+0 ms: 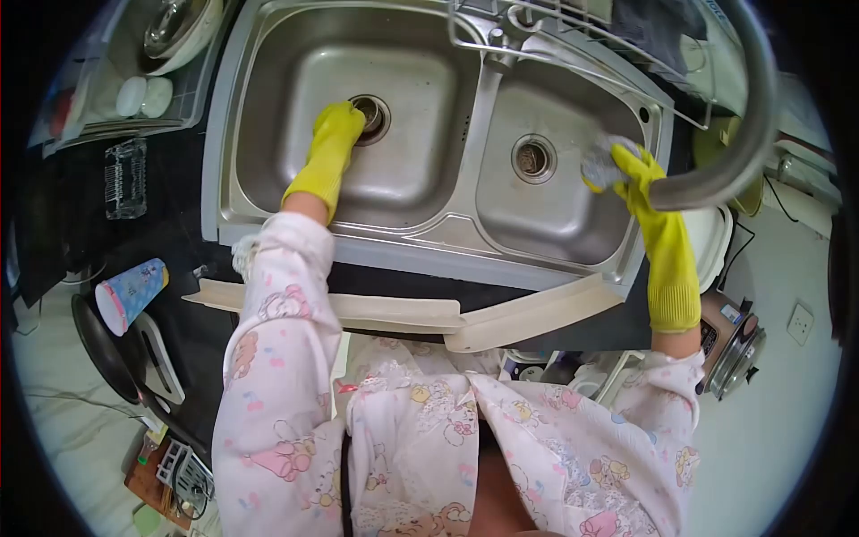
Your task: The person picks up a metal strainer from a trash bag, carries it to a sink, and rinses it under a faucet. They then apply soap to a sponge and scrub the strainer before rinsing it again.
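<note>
My left hand (336, 127), in a yellow rubber glove, is closed at the left edge of the drain (379, 134) in the larger left basin (403, 170). Its fingertips are hidden, so I cannot make out what they hold. At the right side of the smaller basin (501, 201), my right hand (641, 177), also gloved in yellow, is closed around a grey scrubbing pad (601, 159). A strainer (532, 159) with brown bits in it sits in the smaller basin's drain.
A curved metal faucet (761, 116) arches over the right side, near my right hand. Behind the basins stands a wire rack (582, 31). A beige splash guard (394, 313) runs along the front edge. On the left are a dish basket (192, 98), a blue-pink cup (134, 291) and a pan (98, 345).
</note>
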A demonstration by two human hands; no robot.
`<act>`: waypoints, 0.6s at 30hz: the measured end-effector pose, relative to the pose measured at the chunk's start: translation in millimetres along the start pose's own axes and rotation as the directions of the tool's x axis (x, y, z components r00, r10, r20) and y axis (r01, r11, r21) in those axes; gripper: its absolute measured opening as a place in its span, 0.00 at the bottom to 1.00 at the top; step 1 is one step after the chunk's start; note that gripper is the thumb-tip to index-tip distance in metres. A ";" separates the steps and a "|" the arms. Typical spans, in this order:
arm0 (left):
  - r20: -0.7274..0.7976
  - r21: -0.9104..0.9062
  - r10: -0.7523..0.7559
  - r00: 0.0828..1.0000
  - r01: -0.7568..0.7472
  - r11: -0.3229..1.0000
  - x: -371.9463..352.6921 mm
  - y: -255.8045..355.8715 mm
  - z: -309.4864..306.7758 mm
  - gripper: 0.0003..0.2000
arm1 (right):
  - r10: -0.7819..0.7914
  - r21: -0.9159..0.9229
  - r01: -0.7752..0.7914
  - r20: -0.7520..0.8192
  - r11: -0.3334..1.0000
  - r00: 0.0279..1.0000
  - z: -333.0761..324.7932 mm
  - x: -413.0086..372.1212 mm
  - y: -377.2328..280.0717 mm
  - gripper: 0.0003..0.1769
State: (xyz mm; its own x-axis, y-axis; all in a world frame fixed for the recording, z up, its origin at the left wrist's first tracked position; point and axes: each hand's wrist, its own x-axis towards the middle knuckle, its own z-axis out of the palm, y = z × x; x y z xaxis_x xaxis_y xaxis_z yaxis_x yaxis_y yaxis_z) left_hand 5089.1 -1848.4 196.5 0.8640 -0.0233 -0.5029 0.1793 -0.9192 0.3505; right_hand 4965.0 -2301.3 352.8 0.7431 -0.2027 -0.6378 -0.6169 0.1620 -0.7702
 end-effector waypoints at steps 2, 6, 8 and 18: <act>-0.167 -0.221 0.042 0.985 -0.079 0.972 -25.6 6.3 -31.8 0.16 | 0.083 0.275 -0.105 0.089 0.956 0.993 -63.0 3.6 33.1 0.23; -0.114 -0.403 0.046 0.992 -0.088 0.911 -46.0 -3.9 -43.2 0.14 | -0.047 0.262 0.062 -0.062 0.963 0.997 -12.2 -95.9 0.0 0.19; 0.411 -0.892 -0.014 0.912 0.405 0.201 -49.8 6.2 -38.7 0.14 | -0.079 0.372 0.107 -0.091 0.922 0.993 2.5 -119.5 -1.7 0.19; 0.558 -0.636 0.362 0.747 0.665 -0.392 -216.5 171.4 -18.4 0.34 | -0.234 0.637 0.327 -0.229 0.698 0.945 -5.0 -73.6 61.2 0.17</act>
State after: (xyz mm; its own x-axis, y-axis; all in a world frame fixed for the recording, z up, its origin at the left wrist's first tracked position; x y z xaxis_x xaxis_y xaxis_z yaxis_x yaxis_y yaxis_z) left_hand 4941.4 -1993.7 380.0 0.4479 -0.5695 -0.6892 0.8035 0.5945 0.0309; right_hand 4871.3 -2281.3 352.6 0.7872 -0.4505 -0.4211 -0.0221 0.6618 -0.7494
